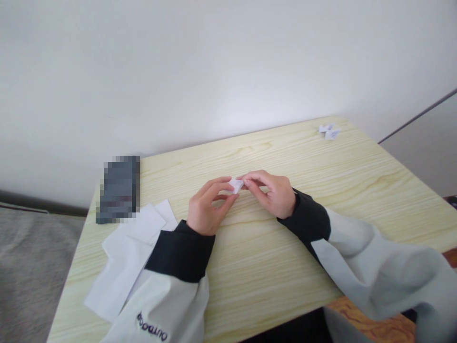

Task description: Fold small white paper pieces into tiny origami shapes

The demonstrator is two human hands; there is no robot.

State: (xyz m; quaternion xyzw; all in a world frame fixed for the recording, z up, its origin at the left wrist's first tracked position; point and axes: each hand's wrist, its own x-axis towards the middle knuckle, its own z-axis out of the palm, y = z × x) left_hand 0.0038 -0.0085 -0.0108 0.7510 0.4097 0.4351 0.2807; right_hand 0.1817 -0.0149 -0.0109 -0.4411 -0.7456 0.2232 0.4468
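Over the middle of the table, a small folded piece of white paper (236,185) is held between my two hands. My left hand (211,204) grips its left side, with the fingers along the top and the thumb at the lower edge. My right hand (270,191) pinches the right end between thumb and forefinger. The fingertips hide part of the paper, so its full shape cannot be made out.
Several white paper sheets (119,271) lie overlapping at the left, partly under my left sleeve. Behind them is a dark, pixelated flat object (119,188). Small folded white paper pieces (331,133) sit at the far right corner of the wooden table (264,276). A white wall (228,71) rises behind the table.
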